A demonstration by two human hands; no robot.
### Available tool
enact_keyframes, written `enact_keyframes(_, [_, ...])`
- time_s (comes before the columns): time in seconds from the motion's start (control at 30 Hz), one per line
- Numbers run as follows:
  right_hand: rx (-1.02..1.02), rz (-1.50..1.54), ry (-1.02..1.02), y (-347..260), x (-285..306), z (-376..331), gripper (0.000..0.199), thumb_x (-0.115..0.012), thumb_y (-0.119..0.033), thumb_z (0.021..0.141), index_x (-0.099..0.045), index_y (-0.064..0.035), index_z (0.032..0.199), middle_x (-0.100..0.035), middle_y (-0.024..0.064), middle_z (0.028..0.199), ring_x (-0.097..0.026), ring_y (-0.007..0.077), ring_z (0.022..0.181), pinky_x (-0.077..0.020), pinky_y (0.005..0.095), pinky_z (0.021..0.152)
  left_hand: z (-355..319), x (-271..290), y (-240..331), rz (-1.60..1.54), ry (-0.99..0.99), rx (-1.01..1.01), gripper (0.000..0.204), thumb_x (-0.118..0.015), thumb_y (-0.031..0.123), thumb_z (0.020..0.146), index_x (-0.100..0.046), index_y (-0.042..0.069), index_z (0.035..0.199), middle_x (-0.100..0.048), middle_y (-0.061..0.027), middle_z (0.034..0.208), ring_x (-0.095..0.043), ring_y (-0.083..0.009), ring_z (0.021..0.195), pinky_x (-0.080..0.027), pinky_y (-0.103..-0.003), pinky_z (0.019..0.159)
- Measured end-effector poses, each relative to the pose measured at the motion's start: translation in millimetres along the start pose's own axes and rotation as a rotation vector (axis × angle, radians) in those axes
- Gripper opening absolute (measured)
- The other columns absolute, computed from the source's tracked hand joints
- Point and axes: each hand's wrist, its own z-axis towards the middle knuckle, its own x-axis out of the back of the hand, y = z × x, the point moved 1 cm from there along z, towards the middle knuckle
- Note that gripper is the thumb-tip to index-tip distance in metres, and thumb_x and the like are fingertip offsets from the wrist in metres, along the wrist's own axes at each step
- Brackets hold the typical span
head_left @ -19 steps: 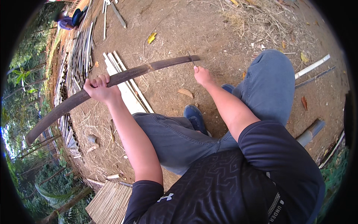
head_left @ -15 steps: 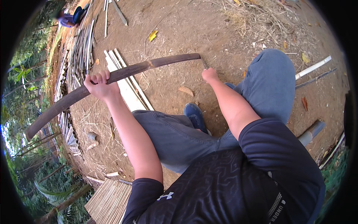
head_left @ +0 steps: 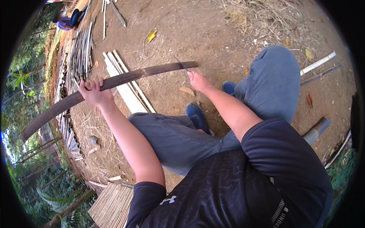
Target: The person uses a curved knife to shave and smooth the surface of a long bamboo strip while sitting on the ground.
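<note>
A long, dark brown bamboo pole (head_left: 125,78) with a paler joint partway along slants across the space before me, its right end higher. My left hand (head_left: 95,91) is closed around its left half. My right hand (head_left: 198,80) is closed on what looks like a knife (head_left: 181,64), its handle hidden in the fist. The thin dark blade crosses the pole close to its right end; whether it touches or cuts in, I cannot tell.
Pale split bamboo strips (head_left: 127,91) lie on the dirt beyond my knee. Bamboo poles (head_left: 81,49) are piled at far left, near another person (head_left: 65,22). A bamboo tube (head_left: 316,131) lies at right, dry straw (head_left: 262,19) at far right, bundled slats (head_left: 112,205) at near left.
My right hand has moved left and a little nearer, bringing the blade from the pole's end to across it. The pole has shifted slightly left, its right end lower, still in my left hand.
</note>
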Motion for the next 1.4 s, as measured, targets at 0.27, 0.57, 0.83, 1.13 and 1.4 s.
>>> enact_keyframes(0.27, [-0.124, -0.011, 0.048, 31, 10, 12, 0.044, -0.044, -0.035, 0.099, -0.063, -0.0005, 0.120, -0.064, 0.0246, 0.118, -0.060, 0.0408, 0.114, -0.0479, 0.0495, 0.097, -7, -13, -9, 0.029, 0.045, -0.056, 0.036, -0.048, 0.019, 0.099, -0.030, 0.016, 0.067, -0.023, 0.0032, 0.058, -0.026, -0.0117, 0.051, -0.036, -0.030, 0.058])
enact_keyframes(0.57, [0.161, 0.060, 0.184, -41, 16, -5, 0.044, -0.044, -0.037, 0.100, -0.064, -0.0027, 0.119, -0.066, 0.0242, 0.115, -0.062, 0.0423, 0.108, -0.0488, 0.0515, 0.093, 3, -9, -13, -0.002, 0.017, -0.033, 0.032, -0.051, 0.020, 0.097, -0.035, 0.014, 0.070, -0.032, 0.0020, 0.057, -0.036, -0.0130, 0.052, -0.043, -0.033, 0.063])
enact_keyframes(0.83, [-0.010, 0.053, 0.254, -25, 6, 5, 0.048, -0.052, -0.042, 0.097, -0.059, 0.0052, 0.102, -0.068, 0.0249, 0.095, -0.065, 0.0414, 0.094, -0.0489, 0.0503, 0.087, 0, -8, -13, -0.049, 0.026, -0.022, 0.032, -0.053, 0.024, 0.096, -0.036, 0.013, 0.071, -0.035, 0.0009, 0.059, -0.039, -0.0136, 0.054, -0.042, -0.033, 0.061])
enact_keyframes(1.13, [0.537, 1.297, -0.276, -234, 39, -150, 0.049, -0.082, -0.008, 0.079, -0.041, -0.0058, 0.105, -0.062, 0.0075, 0.086, -0.062, 0.0108, 0.065, -0.0517, 0.0237, 0.053, -15, -22, -12, -0.026, 0.010, -0.114, 0.039, -0.053, 0.030, 0.101, -0.039, 0.012, 0.069, -0.039, 0.0001, 0.057, -0.040, -0.0126, 0.051, -0.041, -0.031, 0.054])
enact_keyframes(1.4, [0.531, 1.246, -0.069, -247, 21, -167, 0.039, -0.075, 0.002, 0.082, -0.042, -0.0043, 0.102, -0.065, 0.0115, 0.085, -0.068, 0.0158, 0.074, -0.0585, 0.0287, 0.070, -16, -26, -15, -0.002, 0.015, -0.150, 0.034, -0.054, 0.030, 0.101, -0.046, 0.007, 0.077, -0.042, -0.0014, 0.058, -0.044, -0.0137, 0.049, -0.043, -0.030, 0.051])
